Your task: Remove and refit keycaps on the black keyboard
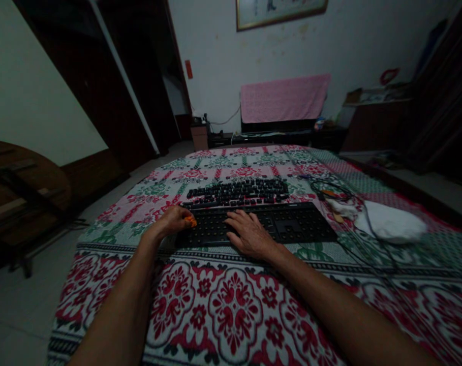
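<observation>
A: Left hand (172, 219): pinched on orange scrap (191, 221), over keyboard (309, 223) end. Right hand (249, 234)?
B: Fingers apart, flat on keyboard, presumably bracing it. Loose keycaps (236, 190) beyond both hands, likely kept clear.

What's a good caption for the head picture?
Left hand holds something orange, right hand on a keyboard, loose keycaps behind it.

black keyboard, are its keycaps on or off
Off, wherever visible: the keyboard shows rows of bare key mounts, and loose black keycaps lie just beyond it.
</observation>
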{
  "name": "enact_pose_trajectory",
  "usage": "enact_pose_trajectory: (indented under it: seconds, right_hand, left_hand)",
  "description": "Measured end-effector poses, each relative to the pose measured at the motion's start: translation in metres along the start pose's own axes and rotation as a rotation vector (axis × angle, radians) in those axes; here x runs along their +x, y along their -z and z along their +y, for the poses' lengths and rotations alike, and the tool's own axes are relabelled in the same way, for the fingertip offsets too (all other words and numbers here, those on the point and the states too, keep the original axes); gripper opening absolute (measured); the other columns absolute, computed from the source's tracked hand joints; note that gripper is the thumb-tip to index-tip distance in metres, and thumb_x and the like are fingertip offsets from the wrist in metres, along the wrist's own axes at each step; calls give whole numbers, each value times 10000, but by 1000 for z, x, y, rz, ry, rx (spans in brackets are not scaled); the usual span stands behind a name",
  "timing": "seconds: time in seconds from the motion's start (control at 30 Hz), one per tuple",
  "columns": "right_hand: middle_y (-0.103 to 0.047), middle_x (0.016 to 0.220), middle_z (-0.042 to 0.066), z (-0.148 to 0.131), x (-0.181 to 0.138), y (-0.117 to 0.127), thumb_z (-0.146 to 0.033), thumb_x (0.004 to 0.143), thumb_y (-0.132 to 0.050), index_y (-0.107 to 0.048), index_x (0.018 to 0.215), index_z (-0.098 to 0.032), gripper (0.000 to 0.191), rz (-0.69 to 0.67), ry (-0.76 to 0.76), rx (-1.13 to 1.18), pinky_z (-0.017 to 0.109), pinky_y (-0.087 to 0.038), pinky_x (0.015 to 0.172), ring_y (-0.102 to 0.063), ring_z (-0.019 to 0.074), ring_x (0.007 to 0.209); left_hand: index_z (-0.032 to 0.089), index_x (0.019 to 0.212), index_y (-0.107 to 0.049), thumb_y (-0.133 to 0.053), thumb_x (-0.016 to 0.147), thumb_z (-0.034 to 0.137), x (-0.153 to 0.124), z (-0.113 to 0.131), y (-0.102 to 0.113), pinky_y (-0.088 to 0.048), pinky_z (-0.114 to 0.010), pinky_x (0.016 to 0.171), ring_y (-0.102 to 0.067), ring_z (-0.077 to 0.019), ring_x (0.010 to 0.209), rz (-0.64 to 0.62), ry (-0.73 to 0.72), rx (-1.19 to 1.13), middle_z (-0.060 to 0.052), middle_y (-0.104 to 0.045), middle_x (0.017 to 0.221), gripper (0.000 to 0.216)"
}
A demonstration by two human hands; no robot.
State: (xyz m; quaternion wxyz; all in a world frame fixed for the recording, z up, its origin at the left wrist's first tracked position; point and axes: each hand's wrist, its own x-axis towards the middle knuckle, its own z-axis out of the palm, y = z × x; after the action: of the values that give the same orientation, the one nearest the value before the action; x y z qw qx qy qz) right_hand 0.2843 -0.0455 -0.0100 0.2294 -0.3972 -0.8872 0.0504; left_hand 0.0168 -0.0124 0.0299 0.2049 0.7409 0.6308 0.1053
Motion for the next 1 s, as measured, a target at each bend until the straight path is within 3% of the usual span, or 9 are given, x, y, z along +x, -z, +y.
enact_pose_trajectory:
  seconds: [0.23,0.4,0.6,0.73,1.0]
  right_hand:
    - [-387,1330,68,0,0,0,-349,850,-370,-473,1191,-211,383,-2,-3,-6,441,-201,977,-252,225,1232]
    - [-402,1318,65,1,0,-1,-352,850,-369,-476,1184,-211,378,16,7,-11,435,-204,975,-258,223,1226]
    - [-410,1311,75,2,1,-3,-356,849,-373,-482,1179,-203,379,22,16,-15,425,-217,963,-275,217,1214]
    - [-411,1310,76,2,1,-4,-357,849,-370,-482,1180,-204,381,27,20,-26,431,-223,953,-275,223,1215]
    - [-428,1297,81,0,0,0,-347,851,-367,-491,1169,-184,378,27,45,-50,406,-249,934,-302,221,1194]
  left_hand:
    - [153,738,-659,-523,543,246,6,-14,-2,-405,-214,588,-540,-138,627,-4,75,-82,19,-619,639,255]
    - [142,759,-671,-565,543,297,5,-8,-1,-405,-216,573,-541,-145,637,6,84,-160,8,-626,642,286]
    - [148,807,-678,-527,605,241,2,0,-8,-393,-220,584,-557,-148,664,51,128,34,-6,-645,688,269]
    - [173,871,-674,-505,653,210,-7,1,-15,-399,-229,638,-562,-148,700,159,85,198,-21,-658,768,278]
    - [164,898,-648,-411,749,218,-22,1,-47,-409,-277,742,-550,-181,799,526,46,334,-72,-612,831,285]
